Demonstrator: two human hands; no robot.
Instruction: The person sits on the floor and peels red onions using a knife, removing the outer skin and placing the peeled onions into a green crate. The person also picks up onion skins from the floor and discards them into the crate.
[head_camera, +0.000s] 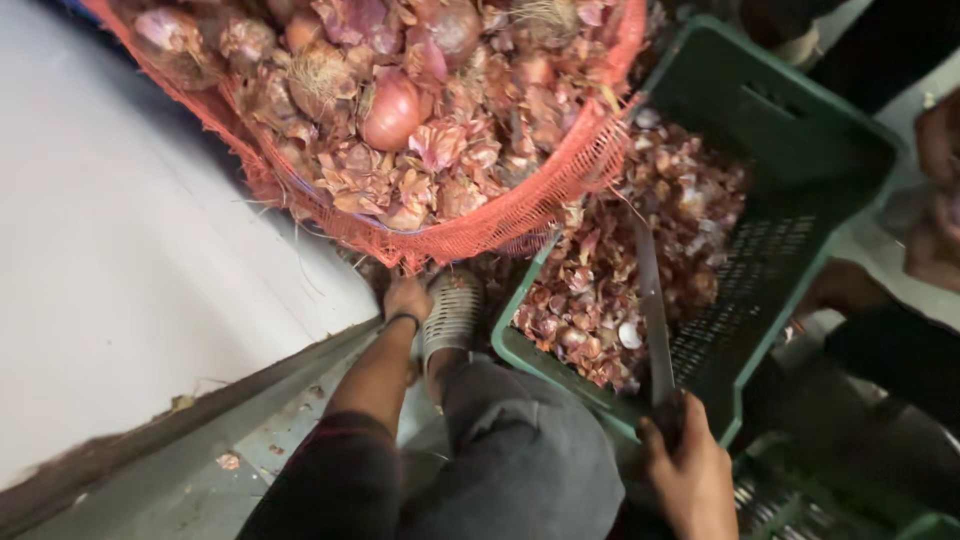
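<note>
We reach our left hand (406, 297) low under the red mesh sack of onions (420, 110) at far left, its fingers hidden so we cannot tell their state, while our right hand (690, 470) grips a long steel knife (652, 310) over the green plastic crate (800, 130) catching peels.

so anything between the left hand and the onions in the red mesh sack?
Yes: the sack itself. The left hand is at its lower edge, under the bulge, so the netting separates it from the onions. The open top faces the camera. The right hand holds a knife over the green crate.
</note>
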